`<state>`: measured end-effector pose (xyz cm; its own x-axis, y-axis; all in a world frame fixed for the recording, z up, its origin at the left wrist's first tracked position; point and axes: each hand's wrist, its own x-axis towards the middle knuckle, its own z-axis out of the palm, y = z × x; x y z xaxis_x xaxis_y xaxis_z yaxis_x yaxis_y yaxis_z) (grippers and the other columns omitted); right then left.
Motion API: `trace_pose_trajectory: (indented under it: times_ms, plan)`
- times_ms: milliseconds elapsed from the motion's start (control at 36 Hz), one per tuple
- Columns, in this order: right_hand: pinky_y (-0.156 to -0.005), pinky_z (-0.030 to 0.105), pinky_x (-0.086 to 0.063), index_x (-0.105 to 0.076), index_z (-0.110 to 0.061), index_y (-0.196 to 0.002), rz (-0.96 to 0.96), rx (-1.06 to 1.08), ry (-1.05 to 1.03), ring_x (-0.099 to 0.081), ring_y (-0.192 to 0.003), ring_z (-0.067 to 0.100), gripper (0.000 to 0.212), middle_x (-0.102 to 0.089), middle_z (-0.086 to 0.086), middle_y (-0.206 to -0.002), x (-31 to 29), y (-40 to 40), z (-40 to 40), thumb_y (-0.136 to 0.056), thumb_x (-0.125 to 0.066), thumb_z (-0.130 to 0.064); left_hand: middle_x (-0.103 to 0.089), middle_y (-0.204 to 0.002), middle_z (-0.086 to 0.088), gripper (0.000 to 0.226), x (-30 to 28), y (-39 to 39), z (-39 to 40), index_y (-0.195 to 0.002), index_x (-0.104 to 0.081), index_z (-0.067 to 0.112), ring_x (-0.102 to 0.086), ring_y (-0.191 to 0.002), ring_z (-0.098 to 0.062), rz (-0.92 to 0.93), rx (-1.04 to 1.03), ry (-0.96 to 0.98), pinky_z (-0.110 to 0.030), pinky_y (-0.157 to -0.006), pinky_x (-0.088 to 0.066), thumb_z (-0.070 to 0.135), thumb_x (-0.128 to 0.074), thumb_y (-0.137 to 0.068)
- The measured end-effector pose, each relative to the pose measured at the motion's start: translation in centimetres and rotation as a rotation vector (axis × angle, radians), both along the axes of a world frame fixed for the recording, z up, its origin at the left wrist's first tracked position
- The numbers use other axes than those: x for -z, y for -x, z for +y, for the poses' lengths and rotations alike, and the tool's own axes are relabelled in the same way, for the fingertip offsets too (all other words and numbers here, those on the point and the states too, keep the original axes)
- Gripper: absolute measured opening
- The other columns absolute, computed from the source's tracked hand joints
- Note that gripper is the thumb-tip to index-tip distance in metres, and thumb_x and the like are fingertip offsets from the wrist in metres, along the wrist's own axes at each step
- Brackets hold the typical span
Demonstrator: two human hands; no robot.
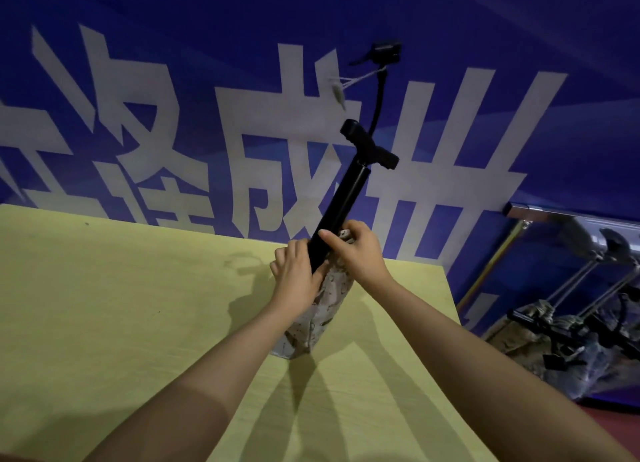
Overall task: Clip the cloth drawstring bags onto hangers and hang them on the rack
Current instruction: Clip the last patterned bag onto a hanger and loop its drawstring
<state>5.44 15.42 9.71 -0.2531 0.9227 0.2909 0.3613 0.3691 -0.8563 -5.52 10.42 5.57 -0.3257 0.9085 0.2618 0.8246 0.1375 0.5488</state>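
Note:
A camouflage cloth drawstring bag [311,323] stands upright on the yellow table [121,306]. A black hand pump [349,191] with a T-handle and a thin hose sticks out of its mouth, tilted to the upper right. My left hand [298,274] grips the bag's mouth and the pump barrel from the left. My right hand [356,250] holds the bag's top edge against the barrel from the right. A pale drawstring with a toggle [337,93] dangles from the hose end. I see no hanger in either hand.
A blue wall banner [173,115] with large white characters stands right behind the table. At the right, a metal rack rail [568,216] carries several hangers with camouflage bags and pumps [568,337]. The table's right edge runs near there, above a red floor.

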Motion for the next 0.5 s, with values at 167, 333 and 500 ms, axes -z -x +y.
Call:
trace_pose_trajectory:
  times_ms: [167,333,500]
  plan:
    - [-0.067,0.018,-0.041,-0.062,-0.009,-0.097,-0.063,-0.03,0.026,-0.055,-0.085,0.017,0.026,-0.054,0.009,-0.095,1.1,-1.2,0.5,-0.087,-0.065,-0.033,-0.037,-0.142,0.002,0.059,-0.9,1.4,-0.2,-0.144,-0.027,0.024,-0.04,-0.128,-0.021,-0.191,0.263,0.078,-0.035,-0.104,-0.035,0.029,-0.054,-0.092]
    - [-0.085,0.039,-0.048,-0.063,-0.012,-0.108,-0.213,-0.071,0.067,-0.057,-0.09,0.022,0.032,-0.053,0.008,-0.098,2.8,-2.2,0.4,-0.084,-0.068,-0.033,-0.033,-0.15,-0.001,0.062,-1.7,1.5,-0.6,-0.146,-0.029,0.019,-0.032,-0.139,-0.018,-0.502,0.28,0.096,-0.025,-0.106,-0.031,0.006,-0.055,-0.091]
    - [-0.092,0.04,-0.044,-0.06,-0.019,-0.111,-0.293,-0.103,0.068,-0.054,-0.092,0.018,0.032,-0.045,-0.006,-0.094,4.1,-2.6,-0.2,-0.082,-0.07,-0.03,-0.052,-0.134,-0.002,0.05,-2.4,1.6,0.3,-0.136,-0.045,0.017,-0.056,-0.114,-0.021,-0.547,0.181,-0.021,-0.023,-0.086,-0.044,0.001,-0.053,-0.089]
